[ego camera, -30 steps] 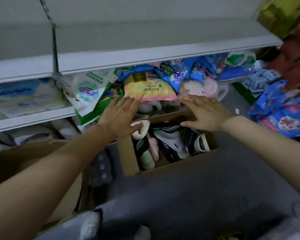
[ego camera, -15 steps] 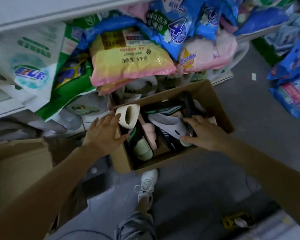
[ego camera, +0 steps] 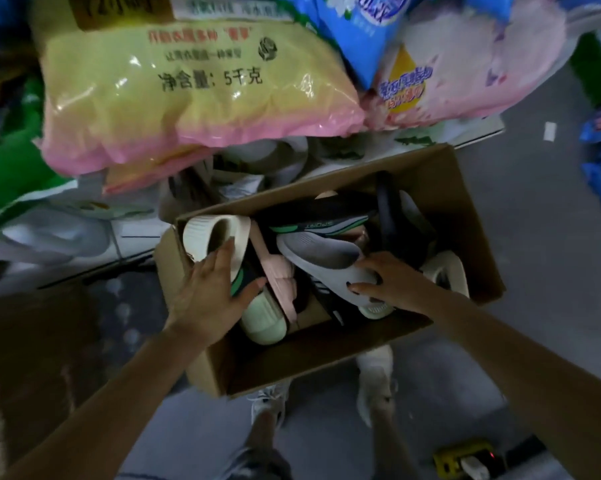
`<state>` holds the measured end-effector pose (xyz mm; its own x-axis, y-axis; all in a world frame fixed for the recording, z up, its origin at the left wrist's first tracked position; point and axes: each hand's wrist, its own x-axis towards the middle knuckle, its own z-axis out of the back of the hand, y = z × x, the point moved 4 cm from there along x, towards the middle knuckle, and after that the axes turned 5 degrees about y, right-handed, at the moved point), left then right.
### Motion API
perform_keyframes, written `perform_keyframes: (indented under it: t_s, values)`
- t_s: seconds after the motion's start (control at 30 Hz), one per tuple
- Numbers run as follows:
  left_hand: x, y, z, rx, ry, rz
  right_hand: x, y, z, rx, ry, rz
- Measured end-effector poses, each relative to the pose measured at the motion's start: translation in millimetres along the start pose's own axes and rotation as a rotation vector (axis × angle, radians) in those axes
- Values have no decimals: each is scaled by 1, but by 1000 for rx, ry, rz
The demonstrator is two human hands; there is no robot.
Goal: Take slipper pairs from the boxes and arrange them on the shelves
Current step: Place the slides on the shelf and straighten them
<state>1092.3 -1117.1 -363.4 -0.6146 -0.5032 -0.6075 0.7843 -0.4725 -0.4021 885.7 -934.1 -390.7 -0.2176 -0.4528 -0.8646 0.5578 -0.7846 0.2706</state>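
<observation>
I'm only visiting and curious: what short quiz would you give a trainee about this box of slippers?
1. True or false: the brown cardboard box holds no slippers.
2. Which slipper does the right hand grip? A) the pale grey foam slipper B) a red leather slipper C) a blue fabric slipper
3. Fill in: the left hand touches the ribbed slipper at the box's left end with its fingertips; that slipper's colour is ____.
Key: 1 false; 2 A; 3 cream.
</observation>
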Motion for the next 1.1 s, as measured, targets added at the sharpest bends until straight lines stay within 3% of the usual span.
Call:
perform_keyframes:
  t_s: [0.17, 0.33, 0.5, 0.63, 0.73, 0.83, 0.9, 1.0, 1.1]
  values:
    - [3, -7, -15, -141, -4, 114, 38, -3, 17, 14, -18, 178]
    - [-3, -14, -26, -254, -63, 187, 84, -17, 10, -217, 160, 226]
    - [-14, -29, -36, -299, -199, 253, 92, -22, 5, -378, 141, 382]
    - [-28, -54, -39, -281, -388, 278, 74, -13, 5, -226, 123, 522]
    - [-36, -83, -45, -503, -459, 323, 46, -1, 22, 63, 77, 617]
    - [-38, -116, -64, -1196, -272, 468, 9, 6, 44, 412, 65, 652]
    - [-40, -138, -75, -1459, -92, 485, -15, 7, 54, 559, 26, 666]
    - [-42, -165, -76, -1623, 48, 367, -34, 1, 57, 647, -25, 647]
    - [-41, -180, -76, -1593, 148, 270, -38, -8, 59, 644, -62, 634]
